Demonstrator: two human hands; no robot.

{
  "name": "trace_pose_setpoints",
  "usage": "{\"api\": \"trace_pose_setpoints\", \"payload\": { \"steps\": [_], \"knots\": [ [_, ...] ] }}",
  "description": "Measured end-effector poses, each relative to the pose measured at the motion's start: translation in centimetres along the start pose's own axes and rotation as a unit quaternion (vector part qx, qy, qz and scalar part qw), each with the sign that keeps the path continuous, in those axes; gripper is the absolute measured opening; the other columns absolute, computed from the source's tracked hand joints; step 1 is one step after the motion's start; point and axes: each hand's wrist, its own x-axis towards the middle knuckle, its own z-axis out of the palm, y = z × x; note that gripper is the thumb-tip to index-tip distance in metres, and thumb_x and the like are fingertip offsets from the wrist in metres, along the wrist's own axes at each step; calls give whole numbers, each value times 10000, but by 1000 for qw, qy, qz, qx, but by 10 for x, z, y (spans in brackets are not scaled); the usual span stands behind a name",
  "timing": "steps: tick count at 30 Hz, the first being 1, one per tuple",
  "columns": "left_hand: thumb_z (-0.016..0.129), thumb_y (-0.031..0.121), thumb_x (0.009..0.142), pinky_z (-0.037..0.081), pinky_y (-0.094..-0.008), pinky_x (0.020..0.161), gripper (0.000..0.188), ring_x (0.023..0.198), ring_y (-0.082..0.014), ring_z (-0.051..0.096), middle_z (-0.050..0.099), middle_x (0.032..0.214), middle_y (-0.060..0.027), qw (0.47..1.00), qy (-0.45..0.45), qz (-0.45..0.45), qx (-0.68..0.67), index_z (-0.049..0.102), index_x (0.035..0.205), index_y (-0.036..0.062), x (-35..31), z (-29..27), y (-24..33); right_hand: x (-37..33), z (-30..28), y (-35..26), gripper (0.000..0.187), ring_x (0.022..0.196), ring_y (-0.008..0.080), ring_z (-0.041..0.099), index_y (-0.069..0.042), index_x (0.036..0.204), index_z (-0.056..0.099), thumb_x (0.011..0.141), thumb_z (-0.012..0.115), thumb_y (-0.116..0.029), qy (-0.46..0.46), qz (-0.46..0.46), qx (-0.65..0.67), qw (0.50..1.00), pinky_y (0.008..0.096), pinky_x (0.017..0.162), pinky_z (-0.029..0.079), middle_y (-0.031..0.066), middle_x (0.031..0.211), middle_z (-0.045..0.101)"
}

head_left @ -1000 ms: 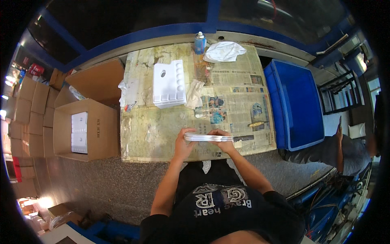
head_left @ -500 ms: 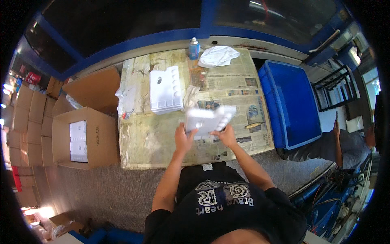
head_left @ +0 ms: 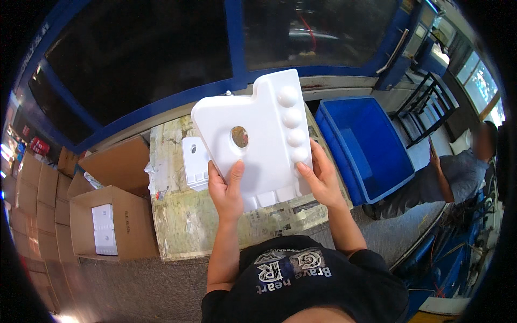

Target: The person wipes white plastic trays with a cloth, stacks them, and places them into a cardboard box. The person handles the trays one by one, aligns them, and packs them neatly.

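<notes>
The white plastic paint palette (head_left: 264,145) is held up between both hands, over the table (head_left: 180,237), its broad face toward the camera. The left hand (head_left: 226,188) grips its lower left edge, thumb on the face just below the oval thumb hole; the right hand (head_left: 325,180) grips the lower right edge, thumb near the lowest of five round bumps. Whether several palettes are nested there, I cannot tell.

Half a second ago it was blurred, lower, above the table's near half; now it is raised and hides much of the table's far edge, with only the spray can's tip (head_left: 228,92) showing.

A stack of white palettes (head_left: 193,161) sits toward the table's left edge, on worn, paper-covered ground. Beyond that edge stands an open cardboard box (head_left: 134,223) holding white palettes; past the right edge, a blue bin (head_left: 371,156) and a seated person (head_left: 455,175).
</notes>
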Motion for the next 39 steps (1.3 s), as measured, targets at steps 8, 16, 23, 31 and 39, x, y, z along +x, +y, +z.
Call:
{"api": "trace_pose_setpoints", "payload": {
  "steps": [8,16,23,31,39],
  "knots": [
    [663,226,893,455,-253,830,422,921,-111,561,601,1047,-81,1000,22,-7,-11,477,1170,-32,-7,-4,8,-2,1,3,553,1234,225,458,71,1401,286,942,536,-108,-36,11,49,998,352,1028,365,178,1334,465],
    [671,217,886,450,-261,852,444,944,-120,562,598,1066,-91,999,21,-28,-21,468,1189,-36,-10,-5,13,-3,5,-4,563,1200,229,491,58,1408,277,937,541,-103,-17,4,53,998,350,1008,384,194,1296,499],
    [661,210,892,455,-253,849,457,947,-121,567,596,1082,-92,998,7,-41,-42,461,1219,-39,-11,0,16,-5,6,-8,624,1107,222,562,15,1433,258,900,579,-44,33,-33,46,998,342,925,450,201,1217,556],
    [424,285,1008,431,-279,909,442,1050,-126,533,565,1178,-88,988,-80,-84,-100,422,1314,-34,-14,-13,13,-10,0,-1,629,1026,201,608,21,1426,297,892,615,-72,62,20,39,997,312,877,479,179,1101,623],
    [317,395,1015,424,-374,1000,586,1206,-255,498,455,1370,-155,933,-143,-163,-286,261,1423,-23,-15,-16,3,-16,-5,1,629,1066,224,595,35,1381,374,834,677,-33,75,34,61,995,323,884,510,180,1174,570]
  ]
}}
